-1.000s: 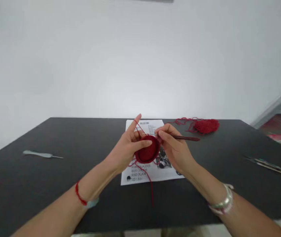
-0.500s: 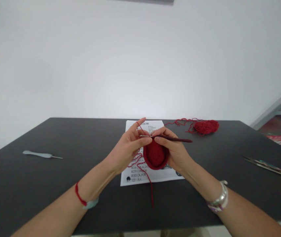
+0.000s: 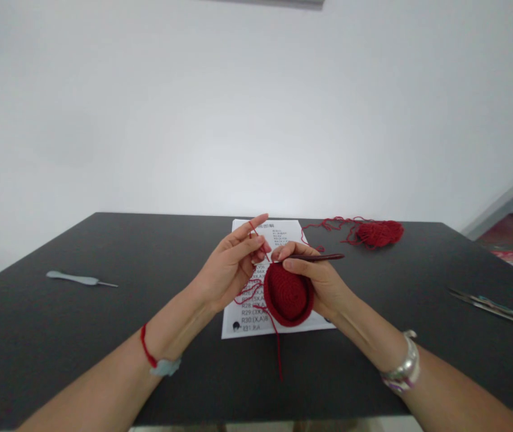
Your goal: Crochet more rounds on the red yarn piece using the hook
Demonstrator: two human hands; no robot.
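Note:
A red crocheted piece (image 3: 293,293), cup-shaped with a curled rim, hangs below my right hand (image 3: 314,270). That hand is closed around a dark-handled crochet hook (image 3: 321,257) and steadies the top edge of the piece. The hook's thin metal tip points left, at the yarn by the rim. My left hand (image 3: 231,261) is apart from the piece, index finger raised with red yarn (image 3: 258,235) running over it. Its thumb and other fingers are curled around the strand. A loose yarn tail (image 3: 278,354) trails down over the table.
Under the hands lies a printed pattern sheet (image 3: 233,327) on the black table (image 3: 184,384). A red yarn skein (image 3: 380,233) sits at the back right, its strand leading to the sheet. A grey-handled hook (image 3: 76,278) lies left; thread snips (image 3: 492,307) lie right.
My left hand has let go of the crocheted piece's edge and drawn slightly left, the yarn still over its finger. The piece has swung a little lower and to the right.

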